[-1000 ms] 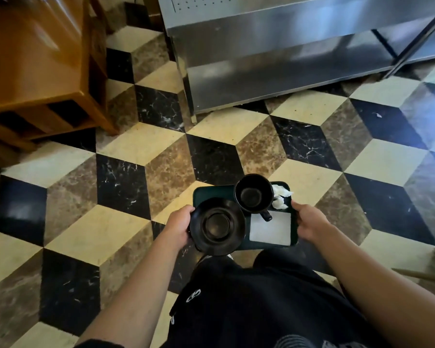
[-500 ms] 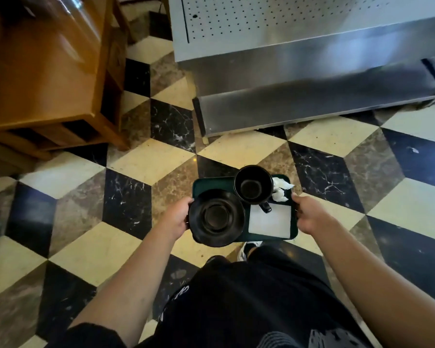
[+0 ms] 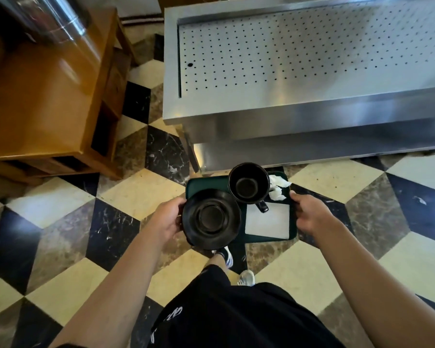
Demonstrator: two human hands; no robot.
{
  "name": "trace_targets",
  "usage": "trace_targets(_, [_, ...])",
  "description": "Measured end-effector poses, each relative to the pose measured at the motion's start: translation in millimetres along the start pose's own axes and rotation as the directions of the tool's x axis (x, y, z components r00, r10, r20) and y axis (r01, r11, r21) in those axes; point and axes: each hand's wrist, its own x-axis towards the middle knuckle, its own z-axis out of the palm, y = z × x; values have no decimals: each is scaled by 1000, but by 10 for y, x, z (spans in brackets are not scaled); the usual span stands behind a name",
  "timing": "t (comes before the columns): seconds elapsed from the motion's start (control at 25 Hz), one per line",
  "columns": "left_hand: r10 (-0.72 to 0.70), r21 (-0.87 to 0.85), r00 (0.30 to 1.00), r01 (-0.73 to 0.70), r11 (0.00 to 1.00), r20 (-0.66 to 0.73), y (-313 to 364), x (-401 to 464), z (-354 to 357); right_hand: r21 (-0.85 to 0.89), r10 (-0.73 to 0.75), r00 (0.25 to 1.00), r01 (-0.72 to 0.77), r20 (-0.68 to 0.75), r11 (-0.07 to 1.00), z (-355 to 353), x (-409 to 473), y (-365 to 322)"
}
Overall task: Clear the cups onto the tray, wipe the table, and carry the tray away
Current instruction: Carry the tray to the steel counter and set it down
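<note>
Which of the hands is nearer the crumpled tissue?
Right. The right hand grips the tray edge just below the tissue; the left hand holds the opposite edge, beyond the saucer.

Both hands, left and right, grip a green tray bearing black cup and saucer.

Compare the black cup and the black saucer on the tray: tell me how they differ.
The cup is deep with tall walls; the saucer is shallow and flat. The saucer spreads wider than the cup. The cup has a handle pointing toward the person; the saucer has none. The cup stands at the far side of the green tray, while the saucer lies nearer, overhanging the tray's left edge by the left hand. Both are black, round and look empty.
</note>
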Motion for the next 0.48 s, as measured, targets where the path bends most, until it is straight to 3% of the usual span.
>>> trace_targets(0.48, [46,18,990,-49,999,134,1938,1242,458,30,-68,997,69,-30,997,961,759,-1787])
